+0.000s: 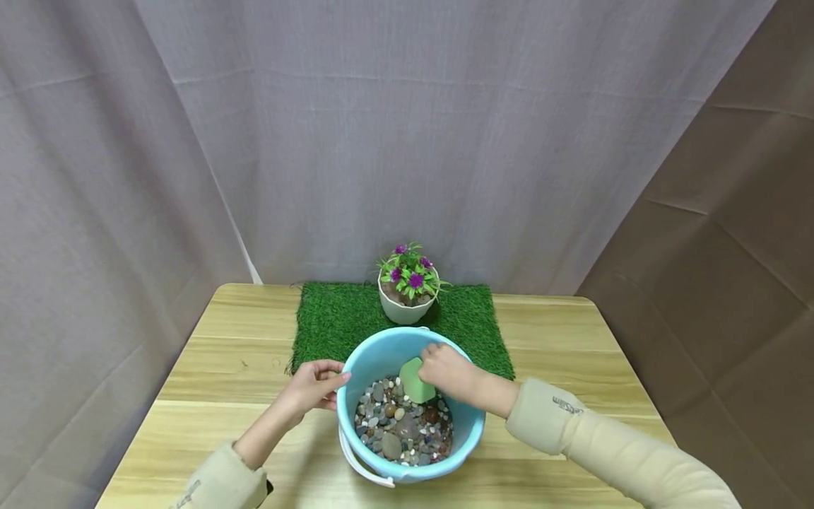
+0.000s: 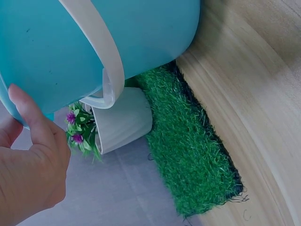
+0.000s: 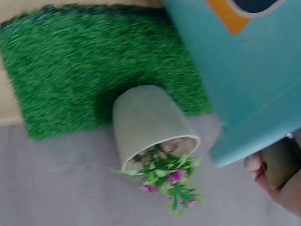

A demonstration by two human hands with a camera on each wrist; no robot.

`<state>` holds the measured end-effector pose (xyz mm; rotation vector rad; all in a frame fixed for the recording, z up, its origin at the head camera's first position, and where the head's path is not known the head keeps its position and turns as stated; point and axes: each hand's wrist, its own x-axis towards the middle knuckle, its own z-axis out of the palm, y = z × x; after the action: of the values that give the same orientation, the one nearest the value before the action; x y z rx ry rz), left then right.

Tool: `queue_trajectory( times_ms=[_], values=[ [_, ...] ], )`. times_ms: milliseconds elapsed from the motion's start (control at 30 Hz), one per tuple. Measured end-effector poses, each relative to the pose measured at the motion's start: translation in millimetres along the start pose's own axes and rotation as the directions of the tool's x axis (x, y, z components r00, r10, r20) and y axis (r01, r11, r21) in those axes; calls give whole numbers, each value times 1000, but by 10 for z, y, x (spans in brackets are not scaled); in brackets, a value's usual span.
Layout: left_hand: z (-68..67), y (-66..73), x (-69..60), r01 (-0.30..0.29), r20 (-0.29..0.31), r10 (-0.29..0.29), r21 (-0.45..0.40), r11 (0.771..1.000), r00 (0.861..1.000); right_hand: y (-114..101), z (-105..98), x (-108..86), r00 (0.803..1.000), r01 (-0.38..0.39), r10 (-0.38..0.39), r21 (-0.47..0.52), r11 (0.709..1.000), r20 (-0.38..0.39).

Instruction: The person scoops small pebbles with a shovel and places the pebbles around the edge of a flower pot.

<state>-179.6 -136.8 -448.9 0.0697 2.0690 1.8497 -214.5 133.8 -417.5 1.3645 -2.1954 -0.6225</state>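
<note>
A light blue bucket [image 1: 407, 475] with a white handle [image 1: 365, 466] stands on the table, and pebbles [image 1: 397, 431] of mixed size and colour cover its bottom. At the left rim, my left hand [image 1: 314, 387] pinches the bucket wall [image 2: 47, 56] between thumb and fingers. My right hand [image 1: 450, 375] reaches inside over the right rim. It grips a light green scoop-like tool [image 1: 415, 382], whose wide rounded part hangs down to the pebbles. Only part of this tool [image 3: 278, 165] shows past the rim in the right wrist view, so its full shape is hidden.
Behind the bucket, a white pot [image 1: 407, 312] with purple flowers [image 1: 415, 281] stands on a green artificial grass mat [image 1: 331, 311]. Wooden tabletop [image 1: 242, 367] surrounds the mat. Grey curtain [image 1: 407, 141] hangs at the back, brown cloth [image 1: 718, 283] at the right.
</note>
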Motion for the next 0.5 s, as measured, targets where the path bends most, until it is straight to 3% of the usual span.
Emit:
queue_trajectory(
  times_ms=[167, 300, 367, 500],
  values=[
    [-16, 16, -16, 12, -20, -11, 9, 1000, 1000, -23, 56, 23, 999, -45, 43, 225, 973, 14],
    [-11, 12, -19, 6, 2, -6, 6, 1000, 1000, -65, 84, 27, 996, -86, 82, 428, 900, 28],
    [-6, 5, -16, 0, 7, 0, 4, 1000, 1000, -69, 77, 19, 992, -129, 105, 514, 848, 75],
    [4, -11, 15, 0, 2, 0, 5, 1000, 1000, -61, 58, -27, 981, -189, 118, 614, 766, 155]
  ],
)
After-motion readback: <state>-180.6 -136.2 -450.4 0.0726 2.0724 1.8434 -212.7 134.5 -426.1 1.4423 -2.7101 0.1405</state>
